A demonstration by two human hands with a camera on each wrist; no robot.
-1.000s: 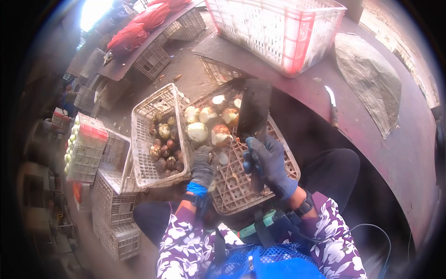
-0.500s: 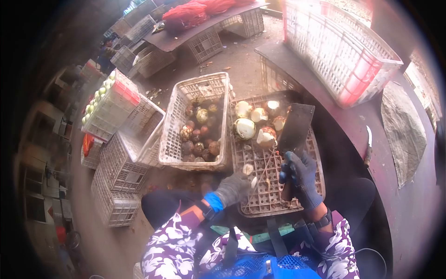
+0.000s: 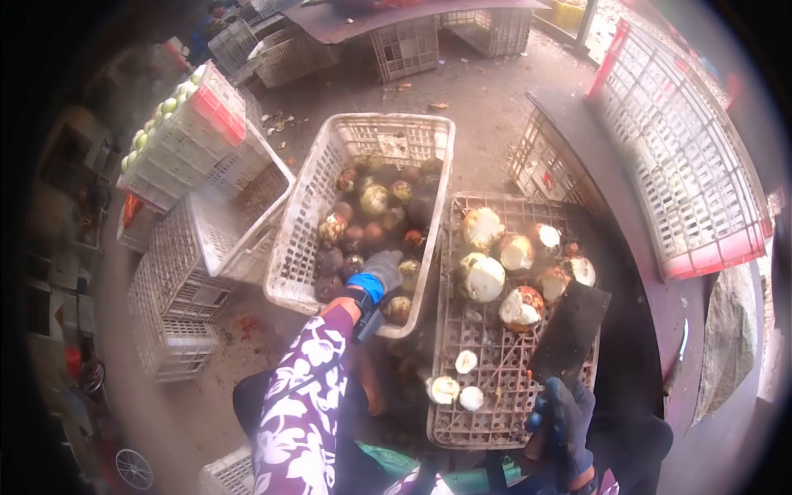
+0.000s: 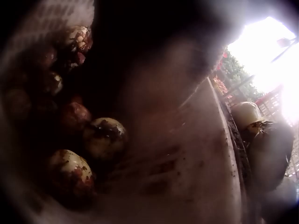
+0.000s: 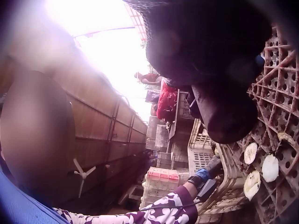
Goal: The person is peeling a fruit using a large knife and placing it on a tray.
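My gloved left hand [image 3: 383, 271] reaches down into a white plastic crate [image 3: 280, 247] of round, brown-skinned vegetables [image 3: 374, 200]. Its fingertips are hidden, so I cannot tell whether it holds one. The left wrist view shows blotchy pale-and-brown vegetables [image 4: 105, 137] beside the crate wall. My gloved right hand [image 3: 569, 425] grips a cleaver by its handle, the broad dark blade [image 3: 569, 330] pointing away over the upturned crate [image 3: 495, 425]. Partly trimmed white-fleshed vegetables [image 3: 483, 279] stand on that crate. Several pale cut slices [image 3: 444, 389] lie near its front left.
Stacked crates [image 3: 177, 289] stand on the left, one topped with pale green produce [image 3: 165, 107]. At right, a table [image 3: 635, 223] carries a large white-and-red crate [image 3: 685, 165], a knife [image 3: 678, 355] and a grey cloth [image 3: 730, 346]. Behind is another low table [image 3: 363, 21].
My left hand has left the upturned crate and moved left into the crate of brown vegetables. Pale slices now lie on the upturned crate. The right hand keeps the cleaver; the head view has shifted.
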